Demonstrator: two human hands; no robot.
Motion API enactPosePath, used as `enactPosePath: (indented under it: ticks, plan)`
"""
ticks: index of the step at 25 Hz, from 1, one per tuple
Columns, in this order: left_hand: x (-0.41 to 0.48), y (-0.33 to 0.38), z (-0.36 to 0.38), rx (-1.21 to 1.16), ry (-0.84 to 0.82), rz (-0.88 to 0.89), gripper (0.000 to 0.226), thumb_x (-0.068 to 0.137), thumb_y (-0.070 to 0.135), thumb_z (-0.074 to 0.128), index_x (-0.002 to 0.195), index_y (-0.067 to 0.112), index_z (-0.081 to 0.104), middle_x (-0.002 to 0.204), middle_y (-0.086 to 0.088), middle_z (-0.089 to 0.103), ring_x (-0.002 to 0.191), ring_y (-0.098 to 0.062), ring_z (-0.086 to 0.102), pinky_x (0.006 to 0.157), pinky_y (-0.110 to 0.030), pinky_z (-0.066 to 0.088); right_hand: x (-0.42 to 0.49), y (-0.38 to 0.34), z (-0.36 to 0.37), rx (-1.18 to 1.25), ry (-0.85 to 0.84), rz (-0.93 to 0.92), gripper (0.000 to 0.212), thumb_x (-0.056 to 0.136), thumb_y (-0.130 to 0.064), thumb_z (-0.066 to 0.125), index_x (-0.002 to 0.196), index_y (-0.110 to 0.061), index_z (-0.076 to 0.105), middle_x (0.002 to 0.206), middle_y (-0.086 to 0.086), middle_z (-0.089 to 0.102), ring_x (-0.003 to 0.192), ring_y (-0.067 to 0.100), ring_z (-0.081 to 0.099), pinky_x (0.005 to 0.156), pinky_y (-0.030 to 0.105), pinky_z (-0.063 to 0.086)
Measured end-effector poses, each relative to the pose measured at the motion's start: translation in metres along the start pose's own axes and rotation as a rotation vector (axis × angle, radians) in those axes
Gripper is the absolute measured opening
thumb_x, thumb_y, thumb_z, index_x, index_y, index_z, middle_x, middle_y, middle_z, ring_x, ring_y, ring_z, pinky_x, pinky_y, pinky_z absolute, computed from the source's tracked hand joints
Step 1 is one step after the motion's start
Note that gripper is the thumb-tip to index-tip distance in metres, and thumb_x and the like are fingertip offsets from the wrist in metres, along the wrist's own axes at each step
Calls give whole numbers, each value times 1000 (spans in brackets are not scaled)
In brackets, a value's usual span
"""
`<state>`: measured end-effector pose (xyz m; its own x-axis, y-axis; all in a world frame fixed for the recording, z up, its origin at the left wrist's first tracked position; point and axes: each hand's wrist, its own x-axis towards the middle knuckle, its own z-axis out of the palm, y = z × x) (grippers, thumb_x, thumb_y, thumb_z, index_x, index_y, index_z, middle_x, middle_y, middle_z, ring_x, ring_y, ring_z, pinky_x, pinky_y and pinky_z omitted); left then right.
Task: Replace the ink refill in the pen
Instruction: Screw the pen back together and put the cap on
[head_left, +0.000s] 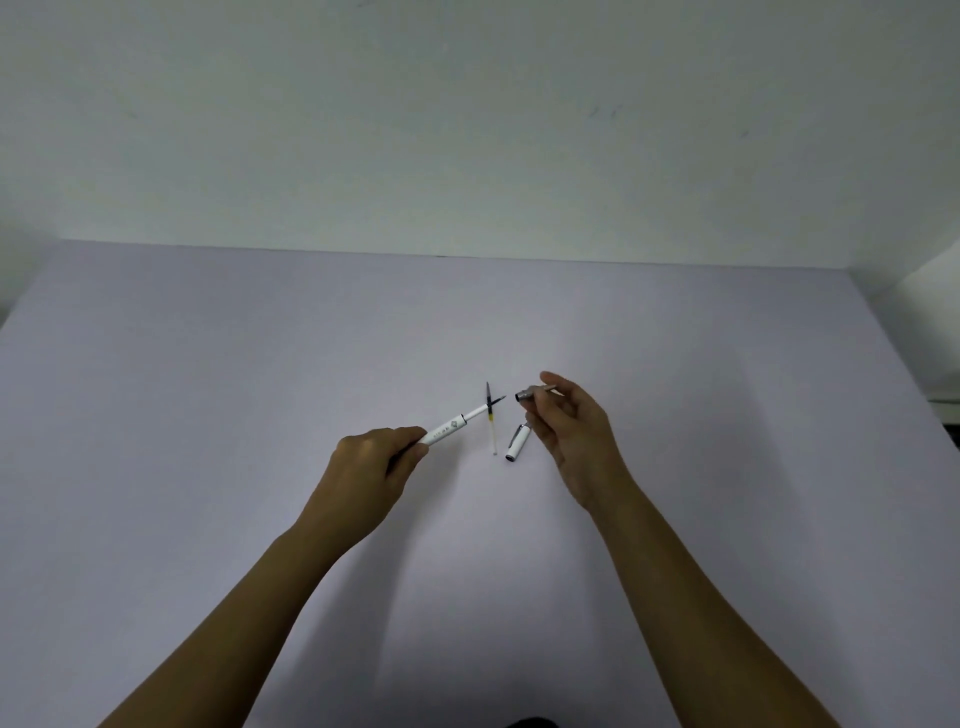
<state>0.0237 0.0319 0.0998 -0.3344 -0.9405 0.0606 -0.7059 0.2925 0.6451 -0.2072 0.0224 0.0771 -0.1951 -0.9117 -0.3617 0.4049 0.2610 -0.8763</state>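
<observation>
My left hand (371, 465) grips the white pen barrel (445, 431), which points up and to the right with a refill sticking out of its open end (488, 406). A second refill (491, 423), dark at the far end and clear at the near end, lies on the table and crosses under the barrel's tip. My right hand (569, 421) pinches the metal grip section (530, 393) between thumb and fingers, a little to the right of the barrel's end. The white pen cap (518, 442) with a clip lies on the table just left of my right palm.
The work surface is a pale lilac table (260, 389) that meets a white wall (467, 130) at the back. A white object (935, 322) stands at the far right edge.
</observation>
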Motion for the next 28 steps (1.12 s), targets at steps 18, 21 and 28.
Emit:
enactPosePath:
  ticks: [18,21,28]
  plan:
    - [-13,10,-12,54,6,46,11,90,15,56,93,13,66,59,2,52,52,-17,43,52,-26,34,-31,-8,17,-335,-129,-114,16,89,-13,61,89,-29,63,86,-13,74,90,7,69,85,36,50]
    - [-14,9,-18,9,24,34,11,90,14,57,96,16,67,60,3,52,53,-7,43,53,-15,32,-32,-17,14,-411,-212,-157,18,87,-8,62,85,-26,63,91,-9,74,92,8,69,81,28,51]
    - [-16,13,-25,-41,61,70,12,89,16,59,96,21,67,60,-1,57,64,-14,47,57,-13,34,-46,-23,27,-668,-266,-356,9,86,-18,66,81,-26,65,75,-6,71,67,11,66,58,18,48]
